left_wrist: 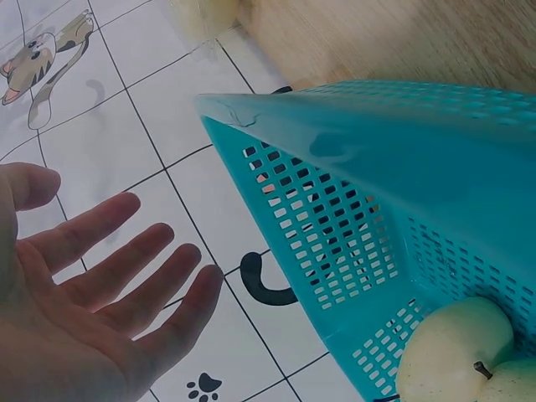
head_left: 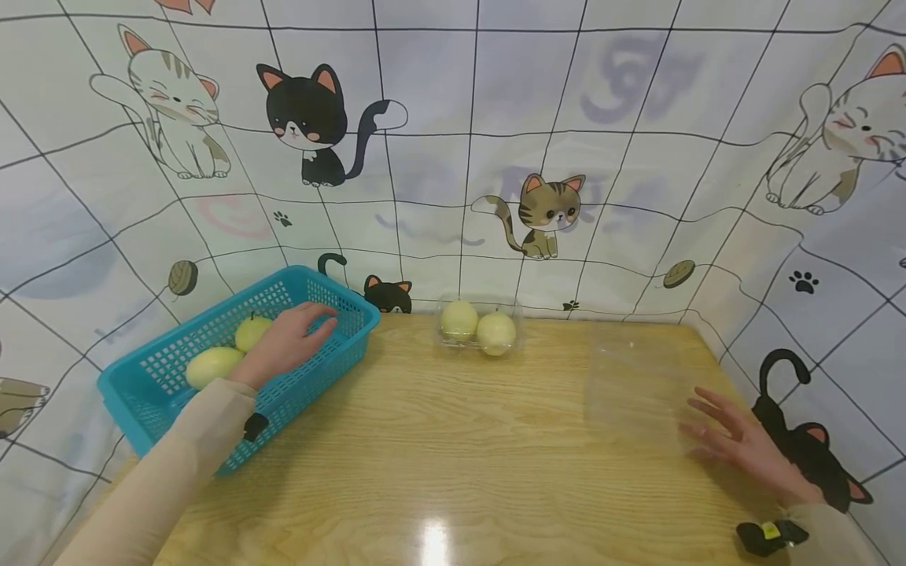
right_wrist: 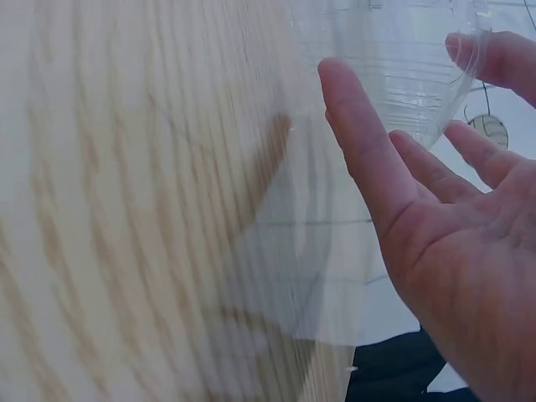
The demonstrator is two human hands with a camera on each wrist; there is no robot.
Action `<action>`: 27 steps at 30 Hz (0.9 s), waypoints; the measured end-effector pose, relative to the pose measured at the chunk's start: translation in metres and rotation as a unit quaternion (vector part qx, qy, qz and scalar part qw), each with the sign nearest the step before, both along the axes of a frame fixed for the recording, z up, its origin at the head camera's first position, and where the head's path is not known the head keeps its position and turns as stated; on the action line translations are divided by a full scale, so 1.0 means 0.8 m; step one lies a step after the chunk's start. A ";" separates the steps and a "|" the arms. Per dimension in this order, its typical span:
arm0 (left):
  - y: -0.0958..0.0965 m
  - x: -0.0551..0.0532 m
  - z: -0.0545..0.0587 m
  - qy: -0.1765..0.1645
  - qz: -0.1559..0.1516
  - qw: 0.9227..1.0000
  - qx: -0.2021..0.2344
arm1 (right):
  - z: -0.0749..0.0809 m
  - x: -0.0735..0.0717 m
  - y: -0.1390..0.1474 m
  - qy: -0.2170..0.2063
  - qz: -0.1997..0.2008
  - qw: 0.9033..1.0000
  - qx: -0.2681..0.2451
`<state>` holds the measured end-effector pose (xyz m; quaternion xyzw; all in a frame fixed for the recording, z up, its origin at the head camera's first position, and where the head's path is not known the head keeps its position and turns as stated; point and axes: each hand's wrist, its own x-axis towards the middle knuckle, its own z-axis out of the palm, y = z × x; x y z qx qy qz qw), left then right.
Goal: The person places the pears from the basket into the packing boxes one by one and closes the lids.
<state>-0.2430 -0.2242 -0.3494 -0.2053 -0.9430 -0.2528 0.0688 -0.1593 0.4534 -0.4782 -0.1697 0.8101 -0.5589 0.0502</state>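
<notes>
Two pears (head_left: 215,367) lie in the basket (head_left: 318,381), whose length slants away rightward, just left of the nearer left hand (head_left: 286,342), the right hand (head_left: 750,448) well apart, both gripping nothing, fingers loose.

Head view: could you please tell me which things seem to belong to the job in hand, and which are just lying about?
Likely part of the job:
blue basket and the pale fruits inside it
left hand, near the basket
filled container with two fruits
second clear container beside the right hand

Just surroundings:
wooden table
cat-print cloth
</notes>
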 end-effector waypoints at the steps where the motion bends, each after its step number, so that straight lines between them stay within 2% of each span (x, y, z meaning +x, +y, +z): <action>1: 0.000 0.000 0.000 0.000 -0.001 1.000 0.000 | 0.001 0.001 -0.003 -0.001 0.005 1.000 0.000; 4: -0.002 -0.001 -0.002 0.000 -0.004 1.000 0.001 | 0.006 0.005 -0.012 -0.008 0.012 1.000 0.004; 8: -0.004 -0.002 -0.004 -0.002 -0.006 1.000 0.000 | 0.011 0.011 -0.028 -0.034 -0.028 0.996 0.081; 10: -0.005 -0.002 -0.005 -0.004 -0.006 1.000 -0.001 | 0.013 0.013 -0.037 -0.041 -0.031 0.994 0.096; 13: -0.007 -0.002 -0.008 -0.007 -0.007 1.000 -0.004 | 0.014 0.016 -0.050 -0.049 -0.013 0.996 0.075; 16: -0.009 -0.002 -0.010 -0.013 -0.007 1.000 -0.003 | 0.015 0.018 -0.063 -0.061 0.025 0.998 0.019; 18: -0.010 -0.002 -0.011 -0.017 -0.006 1.000 -0.001 | 0.015 0.019 -0.069 -0.069 0.038 0.997 0.005; 27: -0.013 0.000 -0.010 -0.023 -0.003 1.000 0.000 | 0.008 0.025 -0.089 -0.090 0.052 0.995 -0.009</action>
